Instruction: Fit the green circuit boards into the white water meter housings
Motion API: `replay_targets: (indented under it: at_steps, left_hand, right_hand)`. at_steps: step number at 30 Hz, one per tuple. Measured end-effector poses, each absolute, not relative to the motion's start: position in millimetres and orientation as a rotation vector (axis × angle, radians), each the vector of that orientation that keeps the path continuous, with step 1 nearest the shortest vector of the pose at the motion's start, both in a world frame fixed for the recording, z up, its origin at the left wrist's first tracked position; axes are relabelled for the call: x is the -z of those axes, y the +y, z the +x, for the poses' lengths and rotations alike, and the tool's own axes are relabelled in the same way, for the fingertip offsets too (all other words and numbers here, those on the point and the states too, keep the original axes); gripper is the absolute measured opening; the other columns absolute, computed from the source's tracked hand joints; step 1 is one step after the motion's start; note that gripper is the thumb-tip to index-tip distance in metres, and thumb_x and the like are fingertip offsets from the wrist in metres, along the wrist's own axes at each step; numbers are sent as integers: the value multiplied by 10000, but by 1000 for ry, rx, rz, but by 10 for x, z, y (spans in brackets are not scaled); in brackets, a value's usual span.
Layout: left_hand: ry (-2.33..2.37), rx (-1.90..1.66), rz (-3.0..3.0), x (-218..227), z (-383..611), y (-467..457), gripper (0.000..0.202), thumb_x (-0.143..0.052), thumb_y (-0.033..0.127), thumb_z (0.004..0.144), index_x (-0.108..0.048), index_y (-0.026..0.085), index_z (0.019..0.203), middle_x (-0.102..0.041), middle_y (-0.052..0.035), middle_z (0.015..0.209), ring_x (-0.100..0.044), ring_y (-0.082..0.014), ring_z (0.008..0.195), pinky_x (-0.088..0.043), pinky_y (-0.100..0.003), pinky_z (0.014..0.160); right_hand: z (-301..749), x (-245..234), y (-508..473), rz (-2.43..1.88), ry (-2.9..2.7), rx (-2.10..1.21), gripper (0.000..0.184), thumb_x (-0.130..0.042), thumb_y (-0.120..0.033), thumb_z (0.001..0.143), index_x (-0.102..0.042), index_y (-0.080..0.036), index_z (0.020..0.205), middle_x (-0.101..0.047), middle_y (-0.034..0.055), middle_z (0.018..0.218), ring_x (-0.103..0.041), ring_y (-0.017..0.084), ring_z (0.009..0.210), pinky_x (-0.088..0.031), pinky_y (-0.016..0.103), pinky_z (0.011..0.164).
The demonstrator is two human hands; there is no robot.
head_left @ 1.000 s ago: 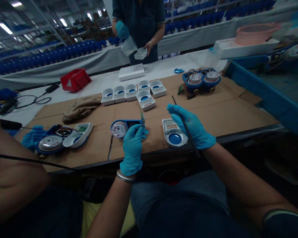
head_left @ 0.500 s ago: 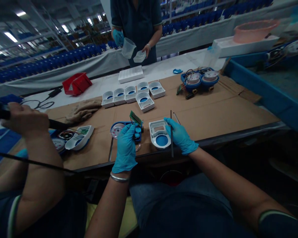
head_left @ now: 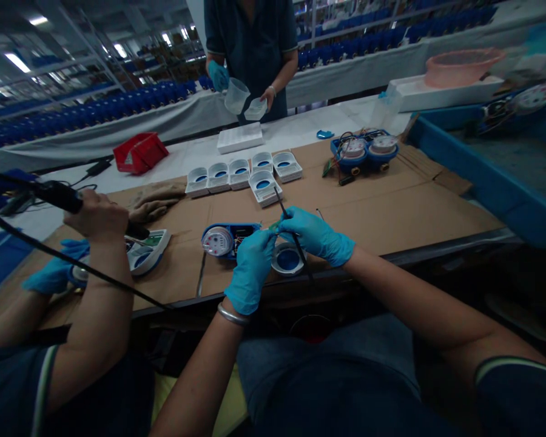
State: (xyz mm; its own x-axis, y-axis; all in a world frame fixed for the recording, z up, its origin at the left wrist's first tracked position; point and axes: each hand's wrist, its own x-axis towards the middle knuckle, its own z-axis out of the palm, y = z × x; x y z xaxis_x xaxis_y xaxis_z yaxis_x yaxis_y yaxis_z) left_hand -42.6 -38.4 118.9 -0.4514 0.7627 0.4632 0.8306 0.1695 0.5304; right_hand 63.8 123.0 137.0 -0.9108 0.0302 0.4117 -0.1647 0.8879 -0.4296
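Note:
Both my hands wear blue gloves and meet above a white cover with a round blue-looking window (head_left: 288, 258), which lies on the cardboard near the table's front edge. My left hand (head_left: 253, 262) pinches a small green circuit board (head_left: 273, 225), mostly hidden by fingers. In my right hand (head_left: 316, 235) is a thin dark stick (head_left: 282, 205), slanting across the cover, its kind unclear. The fingers of this hand also reach the board's edge. Left of my hands sits a blue meter body with a round clear-topped dial (head_left: 218, 241), its wired compartment uncovered.
Several white covers (head_left: 239, 174) stand stacked ahead. Two blue meters with loose wires (head_left: 364, 150) are at the back right, near a blue bin (head_left: 455, 164). At left, a co-worker's hand (head_left: 97, 215) grips a black power driver (head_left: 61, 195). A person opposite holds clear plastic containers (head_left: 236, 96).
My left hand has carried the circuit board right, from the meter body to over the white cover. My right hand has moved left with the stick. The co-worker's driver has shifted right.

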Motion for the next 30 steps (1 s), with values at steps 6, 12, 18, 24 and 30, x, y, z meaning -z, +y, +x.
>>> replay_targets:
  at_steps: [6,12,18,24,30]
  left_hand:
    - [-2268,845,-1552,-1047,-468,-474,206,-550,313,932,-720,202,969,-735,-69,862,-635,-192,741,-438,-301,704]
    - [-2192,823,-1473,-975,-466,-608,201,-557,300,927,-709,182,866,-706,-70,800,-620,-217,772,-446,-333,735]
    - [-2129,788,-1522,-968,-467,-570,153,-563,244,910,-703,195,872,-710,-61,806,-622,-215,763,-451,-362,822]
    - [-2134,718,-1480,-988,-469,-502,166,-551,210,900,-696,188,823,-701,-58,788,-615,-217,770,-440,-349,767]
    - [-2206,651,-1488,-996,-457,-510,183,-540,198,908,-685,195,796,-694,-59,785,-596,-226,765,-427,-354,750]
  right_hand:
    - [708,-1317,1206,-65,-2802,-388,275,-517,-304,961,-741,-144,946,-630,113,983,-543,198,816,-395,294,705]
    - [764,-1297,1158,-100,-2854,-370,278,-537,-340,960,-744,-163,1015,-645,125,987,-563,208,802,-334,295,650]
    - [716,-1152,1183,-107,-2848,-408,239,-559,-297,950,-749,-158,984,-667,119,974,-568,199,803,-337,290,671]
    - [673,-1082,1242,-67,-2828,-521,212,-606,-306,925,-758,-161,948,-693,110,966,-590,191,812,-359,279,706]
    - [671,-1143,1217,-49,-2860,-472,244,-591,-320,936,-756,-168,1031,-706,127,1013,-610,216,858,-364,291,722]
